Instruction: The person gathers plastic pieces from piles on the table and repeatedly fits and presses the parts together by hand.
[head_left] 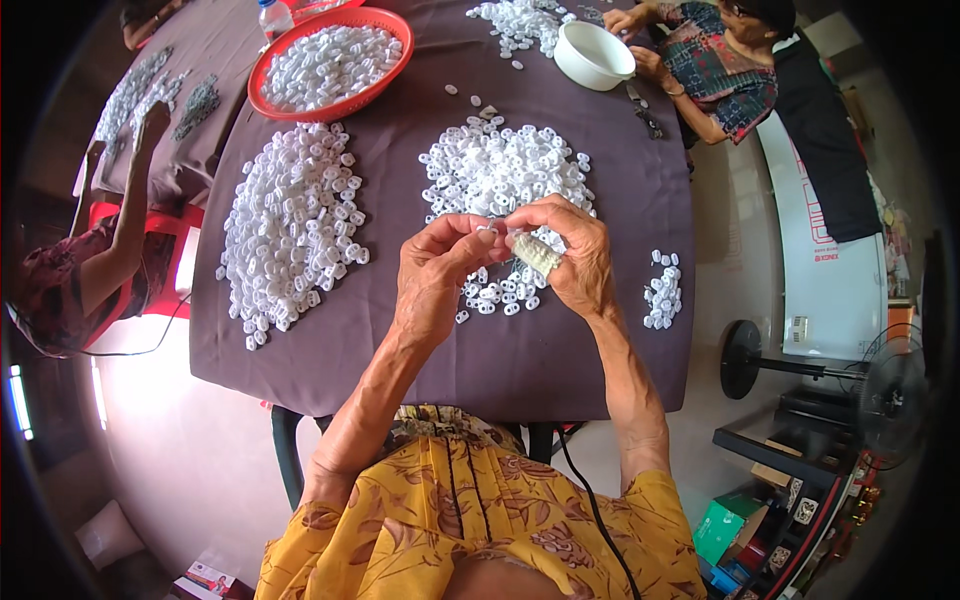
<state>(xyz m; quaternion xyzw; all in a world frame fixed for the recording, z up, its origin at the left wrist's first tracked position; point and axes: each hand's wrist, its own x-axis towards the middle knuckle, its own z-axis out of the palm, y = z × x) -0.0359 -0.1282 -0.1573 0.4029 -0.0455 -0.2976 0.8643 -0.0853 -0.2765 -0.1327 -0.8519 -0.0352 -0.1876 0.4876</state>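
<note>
Over the middle pile of small white oval plastic pieces with two holes (510,170), both my hands meet with fingertips almost touching. My left hand (430,275) is closed in a pinch on a small white plastic piece (486,229), mostly covered by the fingers. Thumb and forefinger of my right hand (585,260) are pressed together beside it; what they grip is too small to make out. A cream-coloured ribbed wrap (537,255) sits around a finger of that hand. More loose white pieces (505,292) lie just below my fingers.
A larger pile of white pieces (290,230) spreads at the left, a small one (663,290) at the right. Farther back stand a full red basket (405,60) and a white bowl (592,52). Other people work around the brown-covered tables (400,365). A fan (890,395) stands right.
</note>
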